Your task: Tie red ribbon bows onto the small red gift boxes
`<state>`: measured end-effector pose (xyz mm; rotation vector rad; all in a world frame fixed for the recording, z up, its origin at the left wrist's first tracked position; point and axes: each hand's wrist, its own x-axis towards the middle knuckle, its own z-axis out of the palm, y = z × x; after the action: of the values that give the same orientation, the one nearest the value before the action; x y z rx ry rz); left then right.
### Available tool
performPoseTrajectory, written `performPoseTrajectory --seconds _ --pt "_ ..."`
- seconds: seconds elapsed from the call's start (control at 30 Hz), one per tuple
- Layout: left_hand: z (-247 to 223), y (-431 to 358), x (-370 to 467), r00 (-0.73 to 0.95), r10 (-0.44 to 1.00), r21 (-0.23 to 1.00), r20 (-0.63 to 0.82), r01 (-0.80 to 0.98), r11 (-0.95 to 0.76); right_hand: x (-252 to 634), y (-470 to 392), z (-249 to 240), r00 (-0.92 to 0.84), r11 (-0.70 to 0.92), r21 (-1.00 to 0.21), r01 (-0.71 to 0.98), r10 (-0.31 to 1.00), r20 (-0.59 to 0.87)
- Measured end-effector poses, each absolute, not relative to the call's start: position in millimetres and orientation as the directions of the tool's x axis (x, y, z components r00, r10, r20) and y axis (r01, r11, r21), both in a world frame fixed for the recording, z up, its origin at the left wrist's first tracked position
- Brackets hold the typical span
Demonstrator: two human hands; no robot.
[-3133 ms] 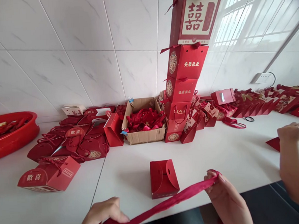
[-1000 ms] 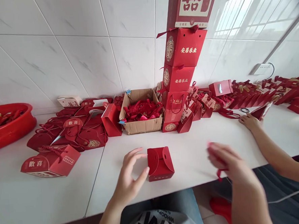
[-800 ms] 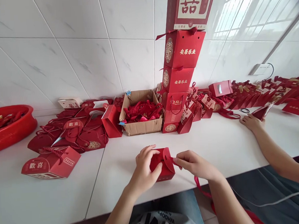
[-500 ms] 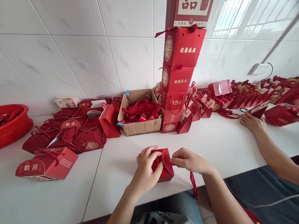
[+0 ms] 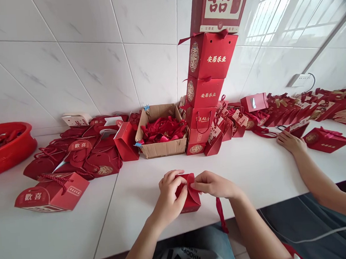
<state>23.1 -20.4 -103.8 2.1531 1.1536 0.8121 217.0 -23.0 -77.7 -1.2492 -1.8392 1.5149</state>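
A small red box (image 5: 192,204) sits on the white table near its front edge. My left hand (image 5: 171,193) wraps round the box's left side, its fingers at the top opening. On the right, my right hand (image 5: 213,184) pinches at the curved top flap, beside its hole. A dark red ribbon (image 5: 221,214) hangs below my right hand over the table's edge; its upper end is hidden by the fingers.
Behind stand a cardboard box of red ribbons (image 5: 164,148) and a tall stack of red boxes (image 5: 207,92). Red boxes (image 5: 83,150) and a red basin (image 5: 10,149) lie left. At right, another person's hand (image 5: 292,141) rests near a ribboned box (image 5: 327,139).
My right hand has moved slightly left, and the flap has folded inward over the box. At right, the other person's far hand has let go of the ribboned box and moved back.
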Motion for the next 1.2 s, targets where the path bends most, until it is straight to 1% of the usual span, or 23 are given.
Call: performPoseTrajectory --seconds 0.07,0.23,0.47,0.6,0.67,0.77,0.83,0.93,1.03,1.1,1.13,1.17,1.2 --pt "-102 -19 23 0.447 0.866 0.744 0.224 0.495 -0.448 222 -25 -80 -0.493 -0.02 -0.935 0.354 0.846 -0.205" --pt "-98 -12 16 0.455 0.876 0.836 0.16 0.409 -0.366 245 -32 -91 -0.475 -0.139 -0.933 0.333 0.829 -0.293" --pt "-95 -5 4 0.389 0.916 0.936 0.098 0.277 -0.218 285 -52 -108 -0.322 -0.2 -0.936 0.289 0.901 -0.292" --pt "-96 2 -7 0.311 0.948 0.987 0.073 0.116 -0.114 305 -66 -120 -0.186 -0.247 -0.925 0.288 0.934 -0.307" --pt "-95 6 -14 0.246 0.966 0.996 0.078 0.021 -0.086 313 -72 -124 -0.103 -0.265 -0.915 0.304 0.946 -0.308" --pt "-88 13 -29 0.113 0.99 0.986 0.085 -0.155 -0.067 325 -80 -127 0.01 -0.277 -0.901 0.333 0.957 -0.291" --pt "-79 17 -42 0.041 0.997 0.957 0.058 -0.287 -0.043 333 -84 -128 0.067 -0.282 -0.894 0.349 0.959 -0.276" --pt "-66 22 -65 -0.075 0.997 0.899 0.003 -0.436 -0.035 344 -85 -132 0.15 -0.259 -0.87 0.419 0.965 -0.215" --pt "-55 22 -83 -0.207 0.978 0.859 -0.024 -0.505 -0.086 350 -79 -135 0.26 -0.234 -0.831 0.505 0.959 -0.113" --pt "-50 15 -86 -0.238 0.971 0.843 -0.01 -0.524 -0.119 344 -73 -134 0.352 -0.187 -0.822 0.537 0.936 0.017" --pt "-47 10 -85 -0.236 0.972 0.842 0.012 -0.521 -0.137 337 -71 -131 0.377 -0.138 -0.827 0.545 0.921 0.095" --pt "-46 4 -80 -0.217 0.975 0.85 0.044 -0.505 -0.15 326 -69 -126 0.382 -0.069 -0.837 0.543 0.908 0.173" --pt "-44 -4 -74 -0.179 0.98 0.866 0.087 -0.472 -0.163 313 -68 -120 0.35 0.015 -0.85 0.527 0.907 0.233"
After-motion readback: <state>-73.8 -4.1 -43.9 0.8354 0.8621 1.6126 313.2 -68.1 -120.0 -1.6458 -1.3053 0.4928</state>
